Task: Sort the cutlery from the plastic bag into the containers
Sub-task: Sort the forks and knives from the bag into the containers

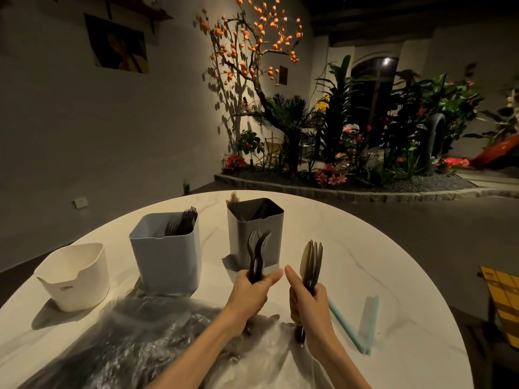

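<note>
My left hand (251, 293) grips two dark plastic forks (258, 248) upright, tines up, in front of the grey container (254, 237). My right hand (307, 301) holds a bunch of dark plastic knives (311, 262) upright, just right of the left hand. The clear plastic bag (146, 332) lies crumpled on the table below both wrists, with dark cutlery inside. A blue-grey container (165, 256) at centre left holds several dark forks (182, 221). A white container (75, 276) stands at the far left. The grey container holds dark pieces.
The round white marble table (379, 248) carries two pale blue strips (362, 318) at the right. A yellow object (502, 296) sits beyond the table's right edge. A planter bed with a tree (309, 130) lies behind the table.
</note>
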### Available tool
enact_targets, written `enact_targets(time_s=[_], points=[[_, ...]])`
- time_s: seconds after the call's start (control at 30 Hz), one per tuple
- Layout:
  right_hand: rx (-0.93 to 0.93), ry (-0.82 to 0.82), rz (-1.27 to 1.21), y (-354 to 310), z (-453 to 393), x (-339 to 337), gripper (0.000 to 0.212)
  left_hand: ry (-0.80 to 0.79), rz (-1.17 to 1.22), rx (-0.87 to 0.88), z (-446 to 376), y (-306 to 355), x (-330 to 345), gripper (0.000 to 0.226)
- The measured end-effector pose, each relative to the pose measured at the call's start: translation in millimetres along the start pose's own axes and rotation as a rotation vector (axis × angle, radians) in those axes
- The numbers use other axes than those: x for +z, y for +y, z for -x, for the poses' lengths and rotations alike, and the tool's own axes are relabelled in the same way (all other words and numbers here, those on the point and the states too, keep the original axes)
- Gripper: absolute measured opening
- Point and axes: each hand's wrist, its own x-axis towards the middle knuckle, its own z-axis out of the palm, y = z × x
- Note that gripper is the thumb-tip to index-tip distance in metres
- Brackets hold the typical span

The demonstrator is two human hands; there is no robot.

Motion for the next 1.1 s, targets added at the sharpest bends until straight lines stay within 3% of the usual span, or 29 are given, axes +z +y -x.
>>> enact_targets(time_s=[0.1,0.17,0.33,0.47,0.73,0.97,1.1], points=[[-0.037,-0.067,0.080,-6,2,2,0.053,-0.040,0.057,0.012,2,18,-7,0.059],[-0.058,-0.097,0.088,-25,0,6,0.053,-0.076,0.049,0.059,7,36,-17,0.050],[-0.249,-0.221,-0.060,-118,-38,36,0.053,-0.120,0.144,0.146,8,91,-50,0.055],[-0.348,-0.200,-0.042,-163,-85,78,0.054,-0.086,0.151,0.181,2,117,-75,0.055],[-0.329,-0.170,0.098,-140,-149,128,0.053,-0.037,0.070,0.191,-13,120,-104,0.053],[-0.341,-0.202,0.300,-123,-160,129,0.037,0.017,0.022,0.139,-21,117,-113,0.052],[-0.386,-0.241,0.288,-130,-151,125,0.027,-0.010,-0.008,0.127,-12,118,-113,0.051]])
